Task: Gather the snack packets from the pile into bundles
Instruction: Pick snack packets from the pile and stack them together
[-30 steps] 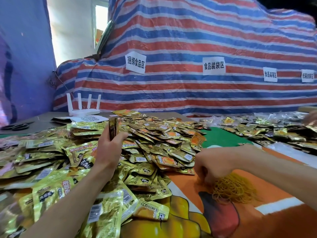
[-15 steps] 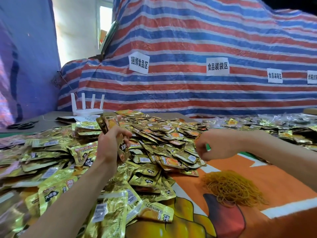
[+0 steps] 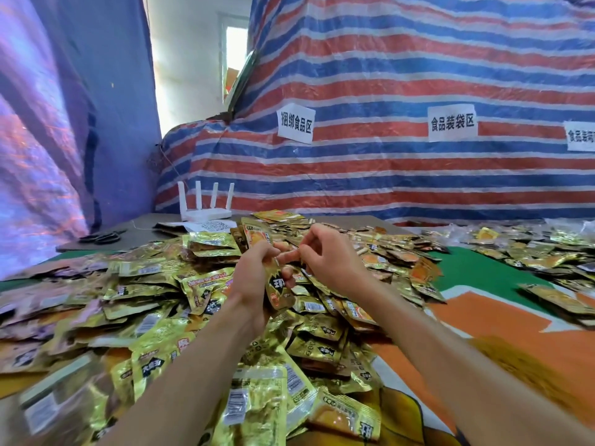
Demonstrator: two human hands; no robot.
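A wide pile of gold snack packets (image 3: 154, 304) covers the table's left and middle. Above it my left hand (image 3: 252, 281) grips an upright bundle of packets (image 3: 278, 289), whose top ends stick out above my fingers. Right beside it, my right hand (image 3: 331, 259) has its fingers curled and its fingertips pinched together at the bundle's upper edge. They seem to hold a thin rubber band, too small to see clearly. A heap of yellow rubber bands (image 3: 521, 371) lies blurred on the orange cloth at the right.
More gold packets (image 3: 534, 255) spread across the far right of the table. A white router (image 3: 206, 214) and black scissors (image 3: 99, 237) sit at the back left. A striped tarp (image 3: 386, 175) with paper labels closes off the back. Green cloth (image 3: 476, 272) shows between the piles.
My right hand has left the rubber band heap and come up and left to the bundle. My left hand has tilted the bundle toward it. The camera has tipped upward.
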